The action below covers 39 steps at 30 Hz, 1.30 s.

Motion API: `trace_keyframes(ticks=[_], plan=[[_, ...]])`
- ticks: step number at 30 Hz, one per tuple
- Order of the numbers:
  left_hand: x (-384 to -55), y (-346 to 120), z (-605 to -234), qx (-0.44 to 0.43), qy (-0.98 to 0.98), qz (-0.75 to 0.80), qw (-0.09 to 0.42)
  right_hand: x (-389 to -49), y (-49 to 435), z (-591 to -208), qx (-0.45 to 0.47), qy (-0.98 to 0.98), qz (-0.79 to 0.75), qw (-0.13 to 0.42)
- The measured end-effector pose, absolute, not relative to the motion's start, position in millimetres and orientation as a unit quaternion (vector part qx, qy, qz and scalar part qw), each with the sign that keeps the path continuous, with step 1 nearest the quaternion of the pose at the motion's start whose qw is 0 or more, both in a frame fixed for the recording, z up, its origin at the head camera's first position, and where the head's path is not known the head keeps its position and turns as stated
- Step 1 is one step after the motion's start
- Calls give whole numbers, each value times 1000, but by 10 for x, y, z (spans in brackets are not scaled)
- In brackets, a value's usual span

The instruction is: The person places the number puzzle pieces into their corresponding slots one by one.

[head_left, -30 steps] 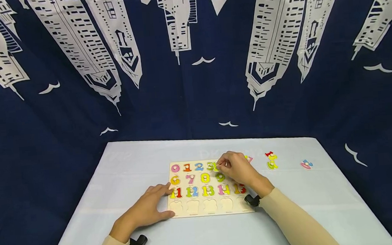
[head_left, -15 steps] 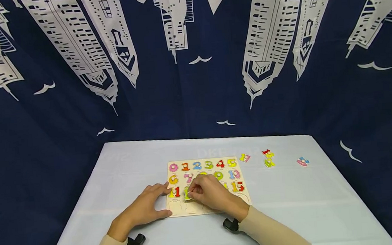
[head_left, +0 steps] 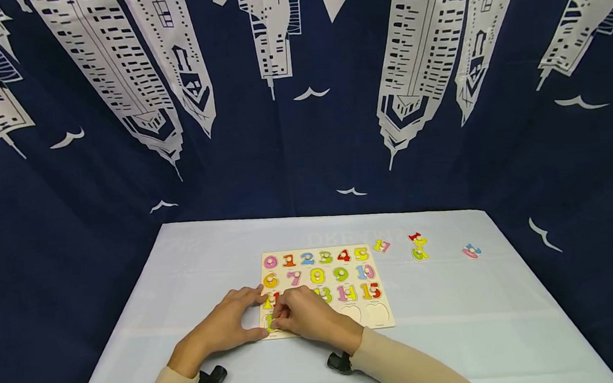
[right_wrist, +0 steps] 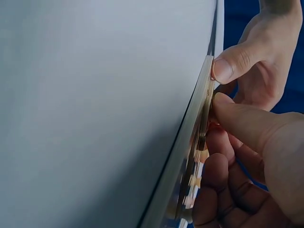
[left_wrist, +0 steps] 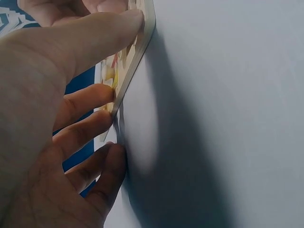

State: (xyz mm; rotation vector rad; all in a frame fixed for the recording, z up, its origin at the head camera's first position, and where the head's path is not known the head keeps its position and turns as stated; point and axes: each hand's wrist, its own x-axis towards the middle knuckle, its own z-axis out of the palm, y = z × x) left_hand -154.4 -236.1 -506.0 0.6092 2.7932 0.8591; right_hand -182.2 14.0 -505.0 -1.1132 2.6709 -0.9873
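A wooden number puzzle board point(head_left: 386, 325) lies on the table with colourful knobbed pieces filling its upper three rows. My left hand point(head_left: 222, 323) rests along the board's left edge, fingers spread, thumb on the near corner. In the left wrist view its thumb point(left_wrist: 128, 26) lies on the board's edge. My right hand point(head_left: 309, 316) pinches a yellow-green number puzzle piece point(head_left: 269, 323) over the leftmost recess of the bottom row. Most of that piece is hidden behind the fingers. In the right wrist view the piece point(right_wrist: 205, 126) shows edge-on, close against the board.
Right of the board, on the white table point(head_left: 515, 319), lie a loose 17 piece point(head_left: 381, 246), a small overlapping group of red and yellow pieces point(head_left: 419, 247), and a blue and pink piece point(head_left: 472, 252). A dark blue cloth with printed buildings point(head_left: 281, 157) hangs behind.
My right hand has moved from the board's top right, down and left, to the bottom-left recess, carrying the yellow-green puzzle piece. The left hand stays at the board's edge.
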Motion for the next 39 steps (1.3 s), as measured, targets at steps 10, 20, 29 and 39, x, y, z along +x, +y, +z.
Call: trace_keyframes(ticks=[10, 20, 29, 39], plan=[[-1533, -2353, -5013, 210, 932, 286, 76, -1830, 63, -5056, -357, 874, -326, 56], [-1542, -2347, -5035, 199, 935, 283, 77, -1887, 229, -5047, -364, 865, -338, 75], [-1533, -2323, -5045, 195, 937, 280, 70, -2025, 620, -4945, -328, 877, -350, 27], [-1525, -2302, -5037, 188, 940, 275, 72, -2363, 1246, -4884, -251, 900, -355, -25]])
